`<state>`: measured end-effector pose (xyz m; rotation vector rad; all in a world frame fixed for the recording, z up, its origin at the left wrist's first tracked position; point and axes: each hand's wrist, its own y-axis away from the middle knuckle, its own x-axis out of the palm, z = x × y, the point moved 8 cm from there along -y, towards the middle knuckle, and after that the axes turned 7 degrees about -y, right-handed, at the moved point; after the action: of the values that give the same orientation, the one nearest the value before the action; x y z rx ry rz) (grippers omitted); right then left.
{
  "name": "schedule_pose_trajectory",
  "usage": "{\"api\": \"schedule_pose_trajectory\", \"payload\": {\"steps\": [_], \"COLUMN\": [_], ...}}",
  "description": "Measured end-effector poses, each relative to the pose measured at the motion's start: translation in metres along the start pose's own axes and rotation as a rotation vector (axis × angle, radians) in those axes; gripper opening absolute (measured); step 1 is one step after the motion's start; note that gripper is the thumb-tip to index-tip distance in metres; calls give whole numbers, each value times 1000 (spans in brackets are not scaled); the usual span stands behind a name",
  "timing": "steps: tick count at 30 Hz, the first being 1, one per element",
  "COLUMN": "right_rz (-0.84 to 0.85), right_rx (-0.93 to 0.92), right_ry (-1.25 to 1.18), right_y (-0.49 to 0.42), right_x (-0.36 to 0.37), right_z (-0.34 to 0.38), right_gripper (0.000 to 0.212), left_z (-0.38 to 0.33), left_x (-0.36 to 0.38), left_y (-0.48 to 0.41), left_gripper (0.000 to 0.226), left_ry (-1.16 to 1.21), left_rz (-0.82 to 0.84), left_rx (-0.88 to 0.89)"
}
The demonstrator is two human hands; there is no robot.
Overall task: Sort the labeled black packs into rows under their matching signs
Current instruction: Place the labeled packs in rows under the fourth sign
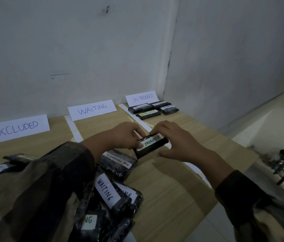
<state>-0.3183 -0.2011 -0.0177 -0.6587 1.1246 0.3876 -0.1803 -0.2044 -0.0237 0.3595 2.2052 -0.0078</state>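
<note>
Both ends of black plastic-wrapped PROGRESS-labelled pack point(150, 145) pinched by my left hand point(122, 135) and right hand point(176, 142); should land it label-up, squared beside sorted black packs point(152, 109) beyond my fingertips, under white ON PROGRESS sign point(142, 98).

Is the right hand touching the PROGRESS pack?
Touching. In the head view the right hand pinches the PROGRESS pack, fingers curled over its far edge.

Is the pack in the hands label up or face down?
Label up: the held pack shows its white label reading PROGRESS, gripped between left hand and right hand.
</note>
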Motion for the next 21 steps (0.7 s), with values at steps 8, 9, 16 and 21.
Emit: {"api": "schedule_pose_trajectory", "payload": {"steps": [8, 9, 16, 21], "right_rz": [-48, -39, 54, 80], "right_rx": [-150, -131, 89, 233], "right_ry": [202, 213, 206, 135], "right_y": [-21, -24, -46, -67], "right_x": [-19, -21, -29, -24], "right_z": [-17, -25, -102, -168], "right_gripper": [51, 52, 55, 59], "left_z": [-12, -14, -18, -14], "left_x": [3, 3, 14, 29], "left_y": [-29, -36, -83, -120], "left_gripper": [26, 28, 46, 52], "left_ry": [153, 114, -305, -476], "left_rz": [21, 2, -111, -162], "left_rx": [-23, -9, 26, 2]}}
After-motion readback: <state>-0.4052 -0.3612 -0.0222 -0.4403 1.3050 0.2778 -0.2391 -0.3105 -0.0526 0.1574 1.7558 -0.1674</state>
